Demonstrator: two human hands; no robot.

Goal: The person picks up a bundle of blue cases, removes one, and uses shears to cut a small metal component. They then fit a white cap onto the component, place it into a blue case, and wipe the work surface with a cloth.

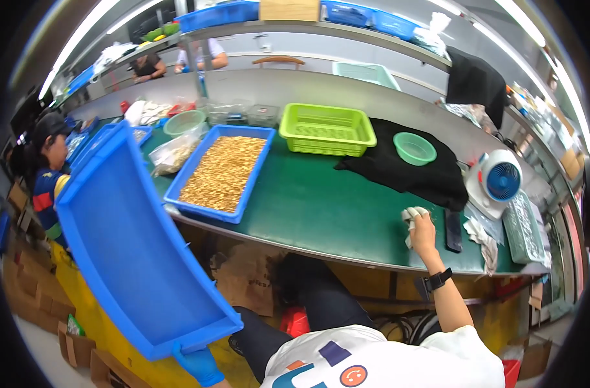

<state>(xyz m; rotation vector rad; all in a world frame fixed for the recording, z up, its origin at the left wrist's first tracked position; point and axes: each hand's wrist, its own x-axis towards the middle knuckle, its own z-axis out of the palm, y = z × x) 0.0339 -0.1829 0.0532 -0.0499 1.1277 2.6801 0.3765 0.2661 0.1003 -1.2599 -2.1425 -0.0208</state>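
My left hand [199, 366], in a blue glove, grips the lower end of a large blue plastic tray [140, 239]. The tray is tilted up at the left, its bare inside showing, and overlaps the table's left part. My right hand [422, 230] is over the green table near its front edge, beside a dark phone [453, 230]. White covers sit on its fingertips, and the fingers are bent with the thumb apart; I see nothing held. A second blue tray [242, 205], filled with small gold-coloured pieces, lies on the table between my hands.
On the green table [308, 200] stand a lime-green basket [327, 143], a black cloth [398, 171] with a green bowl [414, 150], and a small fan [500, 178]. A plastic bag [172, 154] leans by the filled tray. Another person [49, 174] is close at the left.
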